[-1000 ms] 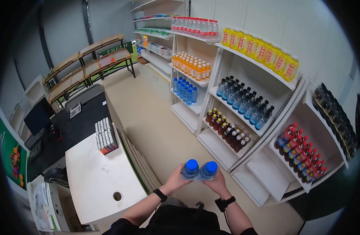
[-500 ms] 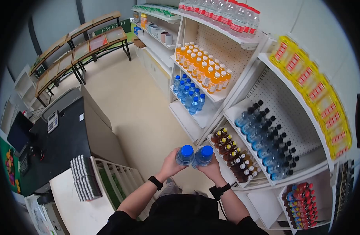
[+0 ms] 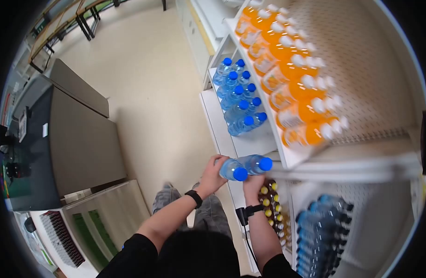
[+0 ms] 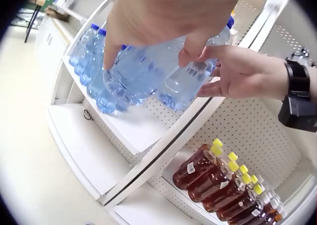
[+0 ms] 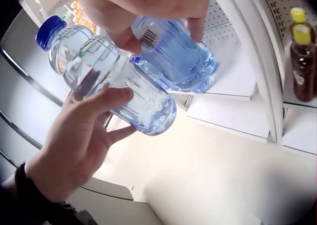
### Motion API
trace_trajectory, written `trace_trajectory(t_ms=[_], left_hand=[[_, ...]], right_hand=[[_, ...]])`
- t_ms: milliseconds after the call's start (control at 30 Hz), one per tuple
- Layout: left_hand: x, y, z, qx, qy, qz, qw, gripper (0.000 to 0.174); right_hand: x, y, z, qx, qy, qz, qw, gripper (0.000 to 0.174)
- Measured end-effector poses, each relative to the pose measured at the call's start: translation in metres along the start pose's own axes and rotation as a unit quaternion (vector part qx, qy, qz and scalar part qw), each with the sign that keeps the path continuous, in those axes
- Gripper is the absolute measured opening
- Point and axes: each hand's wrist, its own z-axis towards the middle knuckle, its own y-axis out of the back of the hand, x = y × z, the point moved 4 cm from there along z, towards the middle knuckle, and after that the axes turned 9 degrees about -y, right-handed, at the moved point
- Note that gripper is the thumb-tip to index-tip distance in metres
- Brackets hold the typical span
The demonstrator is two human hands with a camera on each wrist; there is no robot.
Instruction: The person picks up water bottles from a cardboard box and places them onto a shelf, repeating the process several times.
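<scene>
Two clear-blue water bottles with blue caps are in my hands, side by side and tilted. My left hand (image 3: 210,176) grips the left water bottle (image 3: 230,169), with thumb and fingers around its body in the right wrist view. My right hand (image 3: 253,186) holds the other water bottle (image 3: 253,163), and its barcode label (image 5: 149,38) shows. Both bottles are close to a low white shelf (image 3: 250,144). Several matching water bottles (image 3: 240,99) stand in rows on that shelf, beyond my hands.
Orange drink bottles (image 3: 287,88) fill the shelf above. Brown bottles with yellow caps (image 4: 218,180) and blue bottles with dark caps (image 3: 322,231) stand in the neighbouring unit, past a white upright (image 4: 163,146). A grey counter (image 3: 83,134) stands left across the floor (image 3: 152,92).
My view has turned right and down, and the shelves are much nearer. Both bottles have come up beside the water-bottle shelf and tipped from upright, still held in my hands.
</scene>
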Motion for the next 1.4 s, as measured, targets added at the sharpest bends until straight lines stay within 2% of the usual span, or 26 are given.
trace_trajectory(t_ms=[33,100,133,233,300,333,400,433,500,533,600,733,800,867,900,933,967,1000,1033,1100,1133,1200,1233,1300,1400], left_hand=[[0.023,-0.012,0.009,-0.001,0.016,-0.003,1.000,0.066],[0.059,-0.035,0.018,-0.020,0.031,-0.017,0.999,0.064],[0.075,-0.044,0.025,-0.025,0.040,-0.026,0.999,0.063],[0.119,-0.072,0.040,-0.029,0.061,-0.026,0.997,0.064],[0.139,-0.089,0.049,-0.022,0.065,-0.024,0.997,0.064],[0.146,-0.098,0.054,-0.017,0.058,-0.024,0.998,0.064],[0.151,-0.110,0.063,-0.008,0.052,-0.029,0.998,0.064],[0.151,-0.115,0.068,-0.005,0.043,-0.032,0.999,0.065],[0.150,-0.127,0.075,0.004,0.037,-0.041,0.998,0.066],[0.149,-0.131,0.079,-0.001,0.040,-0.029,0.999,0.066],[0.148,-0.138,0.080,-0.006,0.048,-0.021,0.999,0.067],[0.147,-0.137,0.082,-0.020,0.096,-0.064,0.993,0.068],[0.148,-0.139,0.076,-0.018,0.121,-0.085,0.989,0.068],[0.163,-0.146,0.060,-0.087,0.155,-0.170,0.969,0.071],[0.168,-0.149,0.055,-0.088,0.157,-0.168,0.969,0.071],[0.178,-0.156,0.047,-0.114,0.226,-0.260,0.932,0.069],[0.183,-0.158,0.044,-0.139,0.290,-0.348,0.880,0.068],[0.186,-0.159,0.045,-0.140,0.290,-0.347,0.881,0.068],[0.192,-0.162,0.048,-0.138,0.298,-0.379,0.865,0.066],[0.194,-0.159,0.061,-0.138,0.309,-0.412,0.846,0.066],[0.190,-0.156,0.070,-0.116,0.314,-0.419,0.844,0.068],[0.184,-0.155,0.077,-0.096,0.317,-0.428,0.841,0.071],[0.183,-0.156,0.078,-0.096,0.319,-0.422,0.843,0.071],[0.184,-0.156,0.078,-0.095,0.320,-0.415,0.846,0.071],[0.191,-0.155,0.075,-0.062,0.311,-0.414,0.853,0.071]], right_hand=[[-0.004,0.001,0.021,-0.029,0.052,-0.109,0.992,0.049],[0.001,0.000,0.046,-0.093,0.072,-0.315,0.942,0.052],[-0.006,0.000,0.066,-0.095,0.062,-0.327,0.938,0.052],[-0.027,0.006,0.112,-0.152,0.063,-0.294,0.942,0.055],[-0.039,0.008,0.134,-0.148,0.015,-0.200,0.968,0.059],[-0.047,0.013,0.144,-0.152,0.009,-0.201,0.968,0.059],[-0.060,0.020,0.158,-0.102,0.003,-0.098,0.990,0.060],[-0.064,0.024,0.166,-0.107,0.003,-0.100,0.989,0.060],[-0.073,0.033,0.180,-0.115,-0.040,-0.217,0.969,0.058],[-0.077,0.039,0.186,-0.121,-0.042,-0.220,0.967,0.058],[-0.081,0.043,0.196,-0.052,-0.044,-0.018,0.997,0.055],[-0.065,0.033,0.191,-0.039,-0.108,0.010,0.993,0.046],[-0.065,0.028,0.185,-0.029,-0.185,0.114,0.976,0.041],[-0.073,0.040,0.188,-0.044,-0.163,0.068,0.983,0.041],[-0.073,0.040,0.187,-0.058,-0.140,0.021,0.988,0.041],[-0.075,0.040,0.182,-0.057,-0.142,0.022,0.988,0.041],[-0.068,0.032,0.174,-0.083,-0.106,0.051,0.990,0.043],[-0.063,0.030,0.167,-0.109,-0.070,0.079,0.988,0.044],[-0.075,0.038,0.164,-0.108,-0.072,0.081,0.988,0.044],[-0.104,0.058,0.153,-0.134,-0.147,0.084,0.976,0.040],[-0.111,0.060,0.144,-0.134,-0.148,0.082,0.976,0.040],[-0.119,0.030,0.119,-0.094,-0.239,-0.055,0.965,0.041],[-0.124,0.027,0.118,-0.093,-0.239,-0.055,0.965,0.041],[-0.114,0.006,0.123,-0.052,-0.099,-0.211,0.971,0.045],[-0.116,0.006,0.130,-0.071,-0.051,-0.222,0.971,0.045]])
